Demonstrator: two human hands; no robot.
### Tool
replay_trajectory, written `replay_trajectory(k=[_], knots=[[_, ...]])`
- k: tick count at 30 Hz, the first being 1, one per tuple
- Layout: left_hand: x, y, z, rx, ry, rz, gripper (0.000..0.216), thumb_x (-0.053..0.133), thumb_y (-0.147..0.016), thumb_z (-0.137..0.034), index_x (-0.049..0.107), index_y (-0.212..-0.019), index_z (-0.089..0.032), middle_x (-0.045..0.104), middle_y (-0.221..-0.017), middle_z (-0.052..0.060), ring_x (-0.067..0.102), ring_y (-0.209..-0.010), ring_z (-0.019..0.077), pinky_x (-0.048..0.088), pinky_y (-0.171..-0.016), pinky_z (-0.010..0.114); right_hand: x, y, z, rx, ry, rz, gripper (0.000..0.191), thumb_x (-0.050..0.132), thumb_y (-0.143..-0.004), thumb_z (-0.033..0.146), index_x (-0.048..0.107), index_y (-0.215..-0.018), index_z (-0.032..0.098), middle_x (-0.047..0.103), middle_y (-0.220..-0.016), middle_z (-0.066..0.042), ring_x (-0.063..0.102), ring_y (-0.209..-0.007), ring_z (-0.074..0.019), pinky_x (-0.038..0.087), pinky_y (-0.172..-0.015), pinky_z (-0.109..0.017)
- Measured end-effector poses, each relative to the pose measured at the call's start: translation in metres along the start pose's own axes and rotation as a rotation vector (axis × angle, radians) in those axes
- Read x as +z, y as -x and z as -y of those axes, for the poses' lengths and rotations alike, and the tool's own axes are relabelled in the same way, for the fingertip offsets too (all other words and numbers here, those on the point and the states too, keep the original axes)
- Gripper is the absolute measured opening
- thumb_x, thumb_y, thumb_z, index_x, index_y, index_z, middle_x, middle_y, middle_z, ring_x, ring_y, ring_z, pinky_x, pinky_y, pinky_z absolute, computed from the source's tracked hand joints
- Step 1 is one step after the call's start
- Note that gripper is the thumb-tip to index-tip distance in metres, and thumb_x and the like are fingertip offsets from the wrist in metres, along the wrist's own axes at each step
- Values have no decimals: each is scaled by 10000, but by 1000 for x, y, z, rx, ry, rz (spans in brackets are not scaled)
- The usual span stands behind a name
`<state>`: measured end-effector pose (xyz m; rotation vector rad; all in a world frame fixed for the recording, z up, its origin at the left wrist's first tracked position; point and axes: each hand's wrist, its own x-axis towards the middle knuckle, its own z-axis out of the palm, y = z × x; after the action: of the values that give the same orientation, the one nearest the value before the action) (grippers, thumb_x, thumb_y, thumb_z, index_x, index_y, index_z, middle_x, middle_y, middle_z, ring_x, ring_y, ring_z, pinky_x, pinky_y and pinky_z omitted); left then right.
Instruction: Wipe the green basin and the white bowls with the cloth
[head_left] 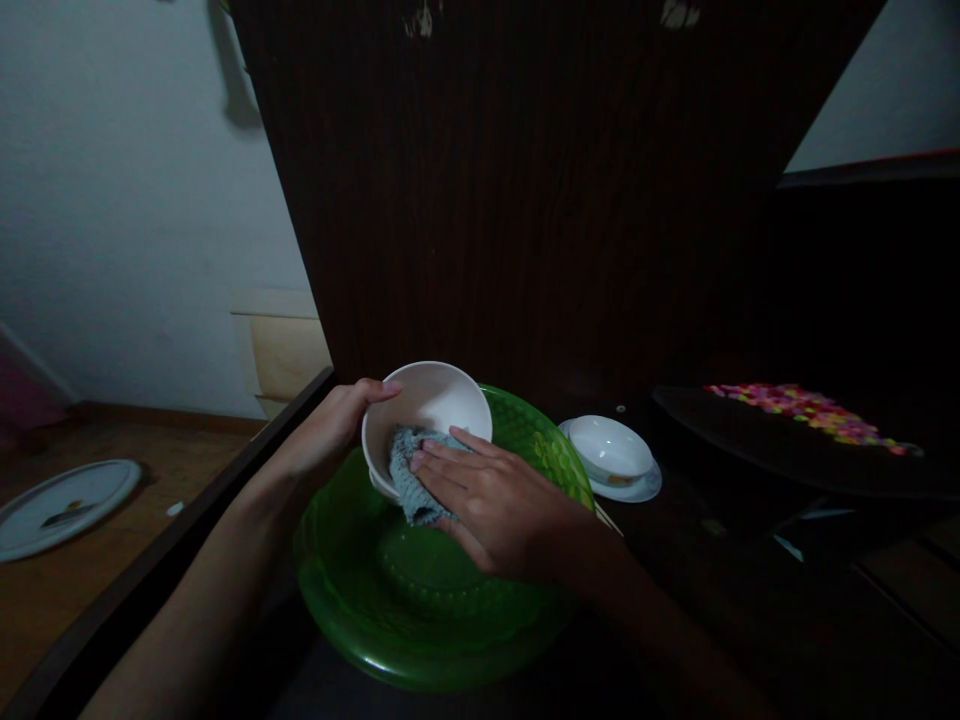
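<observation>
My left hand (pixel 330 425) grips the rim of a white bowl (pixel 435 395), which is tilted over a green plastic basin (pixel 420 610). Its thumb hooks over the bowl's edge. My right hand (pixel 495 505) presses a grey-blue cloth (pixel 409 475) into the bowl's inside, fingers laid flat and together on the cloth. The basin sits on a dark table in front of me.
A second white bowl (pixel 611 448) rests on a white plate (pixel 645 487) to the right of the basin. Further right is a dark tray with colourful small pieces (pixel 802 410). A white plate (pixel 60 505) lies on the wooden floor at left. A dark wooden panel stands behind.
</observation>
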<state>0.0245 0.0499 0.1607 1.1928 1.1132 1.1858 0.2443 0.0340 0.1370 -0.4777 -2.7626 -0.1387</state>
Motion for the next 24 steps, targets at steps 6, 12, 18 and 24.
replay_trajectory(k=[6, 12, 18, 24], knots=[[10, 3, -2, 12, 80, -28, 476, 679, -736, -502, 755, -955, -87, 750, -745, 96, 653, -631, 229, 496, -556, 290, 9, -9, 10, 16, 105, -76, 529, 488, -967, 240, 461, -1432, -10, 500, -1481, -208, 458, -1394, -279, 318, -1214, -410], [30, 4, -1, -4, 180, -14, 573, 654, -715, -604, 744, -1015, -125, 724, -720, 66, 674, -710, 256, 506, -595, 308, 14, -13, 12, 37, 180, -154, 570, 496, -887, 123, 441, -1419, -74, 495, -1463, -263, 447, -1398, -324, 372, -1187, -448], [43, 13, 3, 65, 221, -19, 392, 754, -666, -490, 716, -854, -149, 730, -770, 51, 684, -848, 253, 527, -771, 319, 12, -16, 6, 105, 110, -267, 537, 447, -930, 133, 428, -1424, -77, 496, -1455, -276, 427, -1415, -315, 388, -1182, -467], [49, 14, 8, 119, 251, -67, 459, 756, -713, -471, 694, -1047, -163, 740, -852, 39, 689, -921, 257, 525, -805, 318, 17, -22, 7, 93, 144, -292, 557, 429, -937, 117, 374, -1453, -85, 478, -1469, -280, 385, -1441, -309, 356, -1203, -462]])
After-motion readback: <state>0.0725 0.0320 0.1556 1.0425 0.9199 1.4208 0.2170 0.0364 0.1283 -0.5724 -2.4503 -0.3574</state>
